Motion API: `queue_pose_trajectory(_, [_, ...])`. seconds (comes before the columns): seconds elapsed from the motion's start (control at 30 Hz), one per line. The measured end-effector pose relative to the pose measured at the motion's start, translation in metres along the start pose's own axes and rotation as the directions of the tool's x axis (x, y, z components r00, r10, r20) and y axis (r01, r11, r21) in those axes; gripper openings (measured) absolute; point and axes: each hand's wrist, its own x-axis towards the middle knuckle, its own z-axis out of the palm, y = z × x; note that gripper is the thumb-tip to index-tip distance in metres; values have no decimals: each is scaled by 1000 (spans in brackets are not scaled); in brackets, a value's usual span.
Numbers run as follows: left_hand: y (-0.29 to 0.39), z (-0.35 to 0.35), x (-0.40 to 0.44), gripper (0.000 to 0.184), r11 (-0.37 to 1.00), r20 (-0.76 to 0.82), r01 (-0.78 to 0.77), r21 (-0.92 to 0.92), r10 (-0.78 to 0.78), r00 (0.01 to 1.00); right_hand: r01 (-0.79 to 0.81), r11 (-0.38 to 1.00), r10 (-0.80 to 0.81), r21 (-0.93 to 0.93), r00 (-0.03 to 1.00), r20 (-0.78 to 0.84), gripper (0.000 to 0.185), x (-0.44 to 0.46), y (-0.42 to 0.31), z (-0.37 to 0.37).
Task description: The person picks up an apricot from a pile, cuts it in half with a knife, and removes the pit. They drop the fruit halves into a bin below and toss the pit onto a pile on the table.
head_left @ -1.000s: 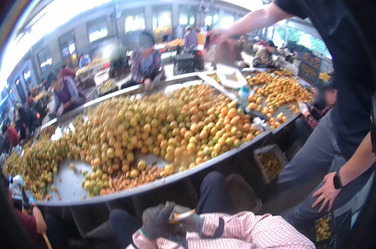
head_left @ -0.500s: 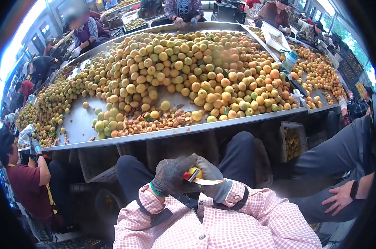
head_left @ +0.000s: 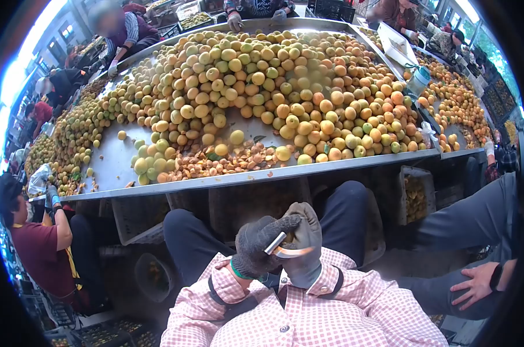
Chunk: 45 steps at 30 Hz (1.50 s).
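Note:
My left hand, in a dark knit glove with a green cuff, is closed around a small metal-ended tool. Against it, my right hand, in a grey glove, is closed on a fruit mostly hidden between the hands. A thin, pale orange curved strip extends from the tool's end across the right glove. Both hands are above my lap, in front of my checked shirt. Beyond them, a metal table bears a large heap of yellow-orange fruit and a pile of cut pieces.
A person in dark red sits at left. At right are another person's legs and bare hand. Crates stand under the table. A bottle and white tray lie at back right. Several people work around the table.
The view has tilted down since the first frame. My hands have shifted rightward and turned since the middle one, and the yellow fruit between them is now mostly hidden. The outstretched arm at upper right is gone from view.

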Motion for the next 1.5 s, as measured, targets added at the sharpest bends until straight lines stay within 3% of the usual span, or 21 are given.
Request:
queue_pose_trajectory(0.17, [16, 25, -1, 41, 819, -268, 252, -515, -433, 860, 158, 956, -154, 249, 987, -35, 21, 10, -11, 8])
queue_pose_trajectory(0.23, [5, 30, -4, 46, 787, -206, 304, -537, -472, 857, 580, 794, -574, -185, 814, 88, 18, 26, 11, -3])
queue_pose_trajectory(0.3, [-1, 33, -2, 43, 768, -115, 477, -426, -569, 814, 576, 790, -570, -211, 816, 95, 16, 30, 22, -9])
queue_pose_trajectory(0.33, [-16, 39, -10, 39, 936, -141, 346, -59, -351, 926, 605, 759, -588, -242, 796, 144, 16, 34, 28, -11])
queue_pose_trajectory(0.5, [-30, 43, -21, 41, 855, -53, 516, 46, -514, 856, 683, 648, -578, -337, 729, 366, 15, 52, 47, -23])
queue_pose_trajectory(0.57, [-33, 39, -19, 57, -41, 321, 709, -704, -909, 265, 598, 701, -527, -389, 801, 284, 14, 51, 58, -17])
queue_pose_trajectory(0.6, [-33, 36, -19, 57, -43, 323, 710, -703, -909, 265, 145, 977, -121, -155, 980, 155, 14, 48, 54, -14])
queue_pose_trajectory(0.63, [-33, 31, -18, 63, 453, 36, 658, -602, -807, 589, -357, 925, 338, 130, 929, 150, 14, 44, 49, -14])
queue_pose_trajectory(0.67, [-33, 23, -15, 69, 834, -168, 427, -351, -504, 847, -478, 865, 449, 155, 874, 188, 12, 41, 43, -16])
queue_pose_trajectory(0.7, [-30, 12, -9, 69, 833, -166, 426, -353, -504, 848, -477, 865, 448, 155, 874, 186, 12, 38, 41, -19])
queue_pose_trajectory(0.73, [-26, 0, -2, 73, 920, -69, 354, -170, -370, 927, -6, 993, 43, -116, 948, 316, 11, 34, 39, -24])
queue_pose_trajectory(0.77, [-23, -11, 2, 77, 970, 56, 243, 6, -243, 968, 497, 822, -299, -280, 794, 530, 12, 30, 37, -29])
queue_pose_trajectory(0.97, [-20, 3, -7, 66, 970, 47, 225, -96, -221, 974, 402, 820, -280, -406, 902, 328, 7, 8, 16, -12])
queue_pose_trajectory(1.03, [-16, 16, -10, 57, 946, -46, 269, -182, -281, 959, 110, 922, -96, -370, 994, 57, 20, 4, 15, -5])
queue_pose_trajectory(1.07, [-11, 23, -10, 49, 895, -139, 285, -342, -348, 927, -75, 938, 101, 338, 993, -59, 27, 1, 14, 4])
queue_pose_trajectory(1.1, [-6, 27, -9, 41, 824, -220, 274, -496, -424, 879, -81, 938, 106, 337, 993, -55, 27, 2, 18, 2])
queue_pose_trajectory(1.2, [2, 24, -6, 36, 742, -166, 356, -568, -527, 833, 595, 762, -590, -254, 801, 104, 24, 16, 15, -5])
queue_pose_trajectory(1.23, [4, 24, -7, 36, 667, -128, 396, -631, -593, 795, 594, 764, -587, -251, 802, 109, 24, 19, 17, -7])
queue_pose_trajectory(1.3, [-1, 26, -10, 40, 598, -63, 437, -672, -634, 771, 524, 796, -499, -304, 851, 160, 22, 23, 23, -7])
queue_pose_trajectory(1.37, [-4, 25, -9, 45, 525, 8, 471, -708, -662, 750, 117, 993, -115, -3, 984, 138, 20, 20, 19, -10])
queue_pose_trajectory(1.5, [-8, -4, 1, 79, 938, -52, 282, -200, -298, 953, -326, 919, 276, 221, 934, 228, 17, 23, 20, -27])
